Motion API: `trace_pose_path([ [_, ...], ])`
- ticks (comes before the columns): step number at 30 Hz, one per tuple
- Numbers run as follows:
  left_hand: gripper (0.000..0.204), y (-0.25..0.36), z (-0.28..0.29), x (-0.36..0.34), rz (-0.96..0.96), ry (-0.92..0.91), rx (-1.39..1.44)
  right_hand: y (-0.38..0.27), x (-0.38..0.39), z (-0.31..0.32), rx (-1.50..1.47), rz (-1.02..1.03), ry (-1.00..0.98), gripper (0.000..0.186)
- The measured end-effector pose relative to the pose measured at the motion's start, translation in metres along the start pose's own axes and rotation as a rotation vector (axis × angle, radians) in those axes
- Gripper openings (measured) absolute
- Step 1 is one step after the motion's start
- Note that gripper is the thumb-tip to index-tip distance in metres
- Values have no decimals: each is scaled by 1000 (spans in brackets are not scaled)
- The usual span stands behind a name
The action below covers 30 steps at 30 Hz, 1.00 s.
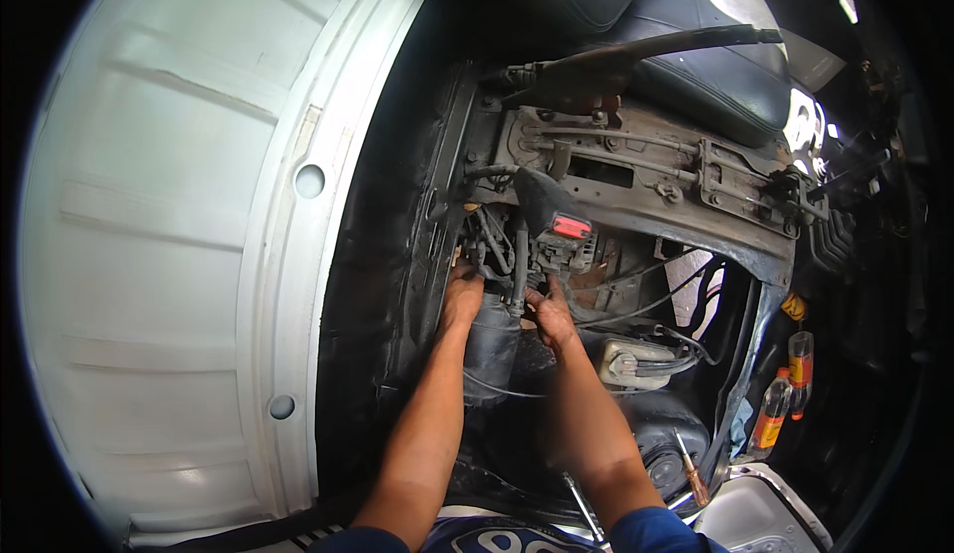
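Both my arms reach into an open vehicle engine bay under a seat. My left hand (462,297) is at the upper left side of a dark cylindrical canister (492,349), its fingertips hidden among parts and hoses. On the canister's other side, my right hand (553,316) has its fingers curled in near a black hose (520,265); whatever they grip is hidden. Just above the hands, a seat belt buckle (571,226) with a red button hangs over a grimy ribbed metal part (564,255).
A pale reservoir (636,364) with hoses lies right of my right forearm. A screwdriver (693,469) rests on a black round housing (671,434). Two bottles (770,414) stand at the right. Beyond are the seat rails (616,156) and black seat (696,66); a white panel (179,255) fills the left.
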<state>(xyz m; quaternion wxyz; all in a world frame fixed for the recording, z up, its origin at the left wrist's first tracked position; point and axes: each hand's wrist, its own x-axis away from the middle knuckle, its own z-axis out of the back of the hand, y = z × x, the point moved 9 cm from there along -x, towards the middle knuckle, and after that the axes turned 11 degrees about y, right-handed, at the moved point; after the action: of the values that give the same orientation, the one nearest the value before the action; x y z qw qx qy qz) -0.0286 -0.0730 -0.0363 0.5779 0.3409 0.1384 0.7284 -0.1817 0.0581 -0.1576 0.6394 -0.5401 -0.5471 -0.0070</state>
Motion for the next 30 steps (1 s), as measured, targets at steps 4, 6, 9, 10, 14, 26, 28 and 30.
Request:
trace_pose_path([
  [4,35,4,-2,2,-7,-22,10,8,-9,-7,22,18,-86,90],
  [6,41,5,-5,-1,-22,-27,-4,10,-14,-18,36,26,-113,75],
  [9,54,-5,-13,-8,4,-63,-62,5,-15,-13,257,160,110,70],
  [10,56,-6,-14,-10,-6,-54,-87,0,-13,-22,58,213,58,47],
  [14,60,-6,-13,-13,-26,-28,-139,4,-9,-30,-30,186,4,34],
  [26,77,-25,-26,-29,-6,-59,-216,-4,-23,-54,389,264,-334,50],
  [28,78,-34,-33,-33,30,-92,-192,-16,-16,-59,379,358,-361,48],
  [30,78,-34,-32,-35,14,-70,-183,-20,-13,-61,348,354,-326,46],
])
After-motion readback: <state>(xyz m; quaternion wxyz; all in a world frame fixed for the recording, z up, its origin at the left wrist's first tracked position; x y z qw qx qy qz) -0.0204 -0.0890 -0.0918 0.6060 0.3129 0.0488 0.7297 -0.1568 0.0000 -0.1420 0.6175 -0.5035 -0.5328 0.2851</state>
